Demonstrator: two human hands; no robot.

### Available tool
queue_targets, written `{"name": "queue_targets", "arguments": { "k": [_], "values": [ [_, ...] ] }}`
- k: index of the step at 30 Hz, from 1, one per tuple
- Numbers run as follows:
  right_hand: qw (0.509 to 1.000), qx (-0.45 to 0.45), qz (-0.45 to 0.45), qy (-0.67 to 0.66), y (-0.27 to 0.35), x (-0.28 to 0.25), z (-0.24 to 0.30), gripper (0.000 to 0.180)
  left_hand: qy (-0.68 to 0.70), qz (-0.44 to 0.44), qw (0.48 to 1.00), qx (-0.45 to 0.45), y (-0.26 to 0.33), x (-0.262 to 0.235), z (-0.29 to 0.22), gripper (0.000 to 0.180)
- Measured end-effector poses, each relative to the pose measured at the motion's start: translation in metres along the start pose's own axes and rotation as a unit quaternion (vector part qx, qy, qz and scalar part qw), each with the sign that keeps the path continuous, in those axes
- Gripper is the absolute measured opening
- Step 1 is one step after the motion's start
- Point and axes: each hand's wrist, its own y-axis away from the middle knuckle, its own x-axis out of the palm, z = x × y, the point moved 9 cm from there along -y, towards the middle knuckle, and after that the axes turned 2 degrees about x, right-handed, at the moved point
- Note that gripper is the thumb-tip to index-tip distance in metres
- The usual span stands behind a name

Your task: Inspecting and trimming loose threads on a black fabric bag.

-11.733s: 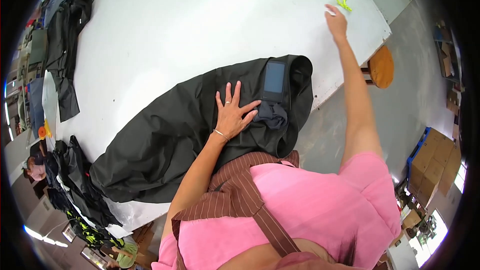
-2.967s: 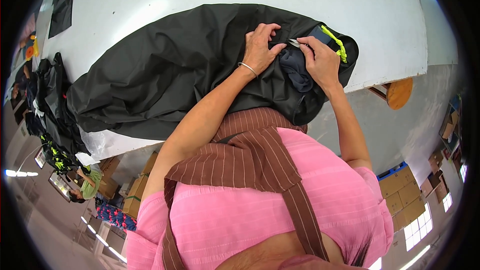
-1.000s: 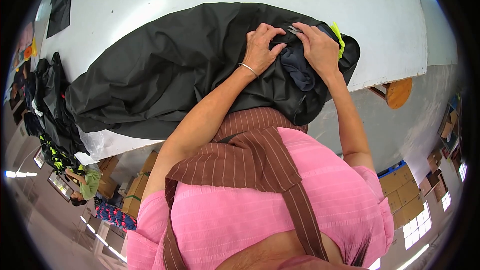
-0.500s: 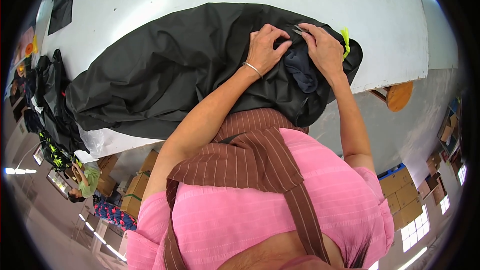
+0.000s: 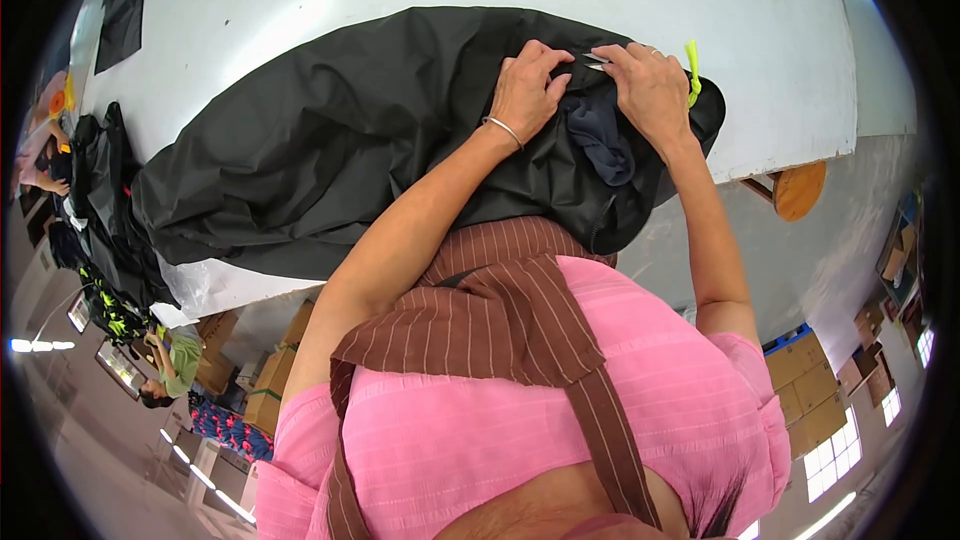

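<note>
A large black garment (image 5: 330, 130) of smooth fabric lies bunched along the table in front of me. My left hand (image 5: 527, 90), with a bangle at its wrist, pinches the black cloth near the garment's right part, thumb and forefinger close together. In my right hand (image 5: 652, 95) is a pair of thread snips (image 5: 596, 61), whose silver blades stick out toward my left fingertips. The handles are hidden in the palm. Just below the hands shows a patch of dark navy cloth (image 5: 604, 140). A neon yellow cord (image 5: 692, 70) stands up beside my right hand.
The white table (image 5: 760, 30) ends in a corner at the right, with a round wooden stool (image 5: 800, 190) beyond its edge. More black garments (image 5: 100, 200) hang or lie at the left. Another person (image 5: 178, 365) and cardboard boxes (image 5: 268, 385) are past the table's near left side.
My left hand has shifted slightly up and left. The snips' blades have turned to point more to the left and show spread apart, and my right hand has moved a little.
</note>
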Motion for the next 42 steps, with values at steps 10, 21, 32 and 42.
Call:
{"name": "queue_targets", "arguments": {
  "k": [10, 21, 32, 42],
  "values": [
    [0.996, -0.078, 0.028, -0.021, -0.012, 0.005, -0.004, 0.014, -0.035, -0.008, 0.999, 0.027, 0.002, -0.001, -0.005, 0.023],
    [0.89, 0.024, 0.16, -0.427, -0.018, 0.042, -0.042, 0.022, -0.031, -0.002, 0.999, 0.02, 0.002, -0.002, -0.006, 0.031],
    [0.986, 0.077, 0.054, -0.136, -0.003, 0.005, -0.032, 0.027, -0.158, 0.036, 0.985, 0.064, -0.013, 0.003, -0.027, 0.012],
    [0.992, 0.009, 0.071, -0.101, 0.005, 0.009, -0.012, 0.023, -0.198, 0.084, 0.976, 0.031, -0.018, 0.016, -0.021, 0.006]
  ]
}}
